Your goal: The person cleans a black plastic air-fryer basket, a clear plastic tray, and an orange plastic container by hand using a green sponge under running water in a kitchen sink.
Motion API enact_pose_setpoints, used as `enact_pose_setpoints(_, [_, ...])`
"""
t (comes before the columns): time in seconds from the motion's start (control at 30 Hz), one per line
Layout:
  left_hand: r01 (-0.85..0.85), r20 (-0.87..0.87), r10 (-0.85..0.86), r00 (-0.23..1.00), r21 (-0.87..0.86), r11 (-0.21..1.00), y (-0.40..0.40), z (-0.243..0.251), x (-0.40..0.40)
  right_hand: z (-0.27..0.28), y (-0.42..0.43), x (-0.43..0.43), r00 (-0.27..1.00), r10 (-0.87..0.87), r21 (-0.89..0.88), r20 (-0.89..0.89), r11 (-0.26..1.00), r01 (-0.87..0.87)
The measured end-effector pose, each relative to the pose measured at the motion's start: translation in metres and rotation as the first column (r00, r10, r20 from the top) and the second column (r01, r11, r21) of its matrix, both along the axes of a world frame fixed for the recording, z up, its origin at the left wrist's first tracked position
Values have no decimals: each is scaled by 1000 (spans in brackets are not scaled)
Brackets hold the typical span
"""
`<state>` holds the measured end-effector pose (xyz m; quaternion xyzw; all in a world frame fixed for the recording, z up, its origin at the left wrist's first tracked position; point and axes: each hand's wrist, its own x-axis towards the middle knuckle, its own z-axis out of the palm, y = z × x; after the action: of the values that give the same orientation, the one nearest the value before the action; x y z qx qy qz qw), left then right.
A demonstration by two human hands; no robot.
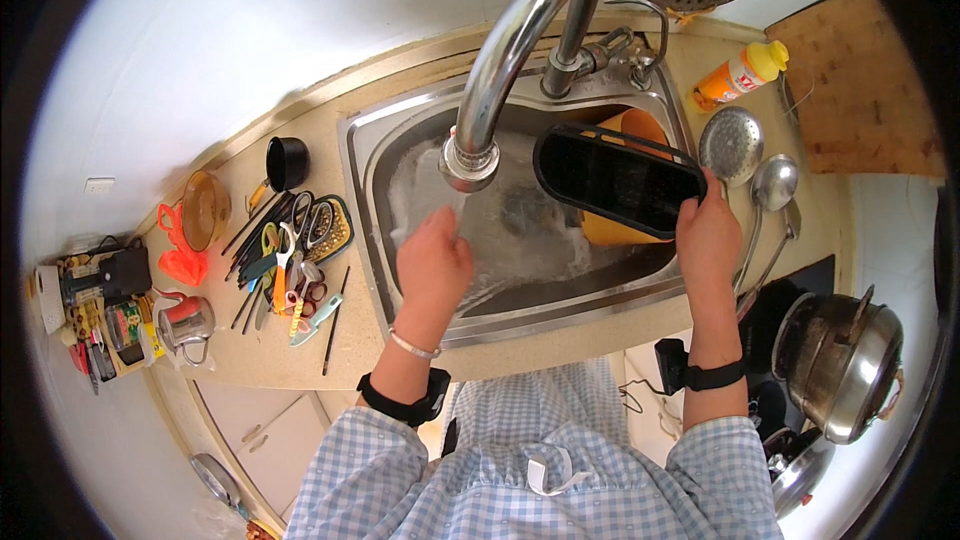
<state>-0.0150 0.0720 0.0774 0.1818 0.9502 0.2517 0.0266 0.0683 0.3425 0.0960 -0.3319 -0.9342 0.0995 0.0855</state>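
Observation:
My right hand (707,244) grips one end of a long black oval container (622,176) with a raised rim, held tilted above the sink's right side. My left hand (433,262) is just below the spout of the chrome faucet (469,165), its fingers curled together. I see nothing in that hand, though its palm side is hidden. Beneath both hands, the stainless steel sink (525,322) has foamy, wet patches on its bottom. An orange-yellow piece (637,124) sits in the sink, partly hidden behind the black container.
Left of the sink lie scissors (304,221), dark chopsticks (255,240), a peeler (319,319) and a black cup (287,163). On the right are a skimmer (731,144), a ladle (775,181), an orange bottle (739,76), a wooden board (862,82) and a steel pot (847,367).

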Motion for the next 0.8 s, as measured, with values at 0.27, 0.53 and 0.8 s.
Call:
enact_pose_setpoints(0.27, [-16,-256,-1,967,-63,998,-31,18,-4,-17,-3,3,1000,27,61,14,998,-28])
enact_pose_setpoints(0.53, [-4,-360,-35,932,-106,994,-45,10,-3,-10,1,10,1000,-14,64,15,998,13])
enact_pose_setpoints(0.8, [-54,-398,4,917,-114,992,-47,17,-4,-3,-10,8,1000,-18,10,10,1000,18])
